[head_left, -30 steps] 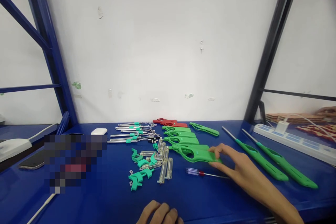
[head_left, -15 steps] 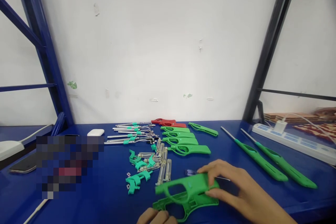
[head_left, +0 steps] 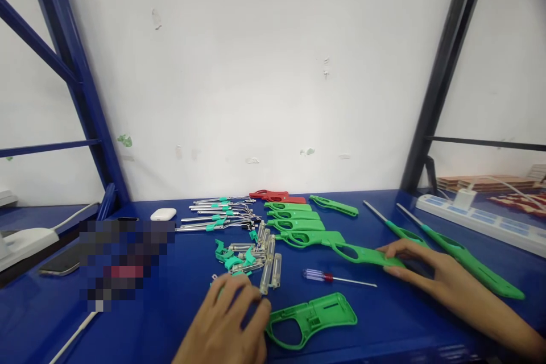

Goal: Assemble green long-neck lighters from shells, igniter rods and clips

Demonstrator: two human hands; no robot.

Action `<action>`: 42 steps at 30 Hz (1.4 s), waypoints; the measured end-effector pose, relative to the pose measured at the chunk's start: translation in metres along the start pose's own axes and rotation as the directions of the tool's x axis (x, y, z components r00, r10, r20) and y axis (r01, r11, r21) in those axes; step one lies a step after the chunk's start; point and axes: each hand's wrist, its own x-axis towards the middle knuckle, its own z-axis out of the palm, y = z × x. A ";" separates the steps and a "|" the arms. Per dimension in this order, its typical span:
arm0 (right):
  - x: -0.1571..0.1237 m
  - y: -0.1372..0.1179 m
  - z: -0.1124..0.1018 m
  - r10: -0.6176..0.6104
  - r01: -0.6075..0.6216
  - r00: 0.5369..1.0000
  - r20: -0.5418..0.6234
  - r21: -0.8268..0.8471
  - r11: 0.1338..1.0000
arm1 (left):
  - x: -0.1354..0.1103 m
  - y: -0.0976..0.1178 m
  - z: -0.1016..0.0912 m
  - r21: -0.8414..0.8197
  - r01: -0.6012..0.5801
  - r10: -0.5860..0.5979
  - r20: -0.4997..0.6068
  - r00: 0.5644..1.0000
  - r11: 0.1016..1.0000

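Note:
My left hand [head_left: 226, 324] reaches forward over the small teal trigger parts [head_left: 232, 261], fingers bent down and close together; what is under them is hidden. Just to its right a green lighter shell half [head_left: 311, 315] lies hollow side up near the table's front edge. My right hand [head_left: 430, 270] lies farther right, its fingertips pinching the end of a second green shell half [head_left: 362, 254] that rests on the blue table [head_left: 384, 324]. A small screwdriver [head_left: 336, 278] with a clear handle lies between the two shells.
Behind are a row of green shells [head_left: 294, 216], a red shell [head_left: 277, 197], metal rods with teal clips [head_left: 217, 216] and clear tubes [head_left: 268, 267]. Two long green lighters [head_left: 464, 264] and a power strip [head_left: 482, 222] lie right. A white case [head_left: 162, 214] and phone [head_left: 60, 261] lie left.
My right hand took green shells from the row and brought them toward me. One now lies at the front edge, the other went right with the hand. My left hand moved forward.

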 end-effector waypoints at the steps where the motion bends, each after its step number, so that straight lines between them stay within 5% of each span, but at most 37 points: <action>1: 0.001 0.001 0.001 0.000 0.000 1.000 0.009 0.008 1.000 | 0.006 -0.008 -0.003 0.026 0.012 -0.013 0.024 1.000 1.000; 2: 0.002 0.002 0.003 -0.003 0.003 1.000 0.018 0.012 1.000 | 0.012 -0.018 -0.007 0.081 -0.011 0.011 -0.007 1.000 0.997; 4: 0.003 0.004 0.005 -0.011 0.010 0.999 0.033 0.014 1.000 | 0.025 -0.040 -0.013 0.242 -0.085 -0.001 0.335 0.942 0.967; 6: 0.003 0.006 0.006 -0.021 0.020 0.999 0.043 0.011 1.000 | 0.036 -0.062 -0.017 0.306 -0.103 -0.047 0.445 0.894 0.946; 14: 0.001 0.007 0.007 0.032 -0.028 0.999 -0.040 0.081 0.996 | 0.047 -0.137 0.000 0.462 -0.070 -0.242 0.580 0.778 0.884; 19: 0.001 0.003 0.007 0.035 -0.026 0.996 -0.085 0.105 0.994 | 0.035 -0.162 0.010 0.464 -0.101 -0.241 0.619 0.747 0.880; 28: 0.000 -0.003 0.005 0.022 -0.013 0.996 -0.084 0.108 0.994 | 0.040 -0.170 0.011 0.436 -0.081 -0.198 0.559 0.805 0.897; 34: -0.001 -0.002 0.005 0.021 -0.011 0.990 -0.139 0.076 0.997 | 0.057 -0.175 -0.031 0.380 0.000 -0.183 0.446 0.876 0.925; 39: -0.011 -0.024 0.017 -0.105 0.071 0.936 -0.335 -0.112 0.991 | 0.052 -0.142 -0.070 0.325 0.034 -0.163 0.378 0.911 0.945; 42: -0.025 -0.062 0.029 -0.190 0.178 0.946 -0.262 -0.072 0.981 | 0.032 -0.102 -0.073 0.305 0.015 -0.086 0.222 0.971 0.952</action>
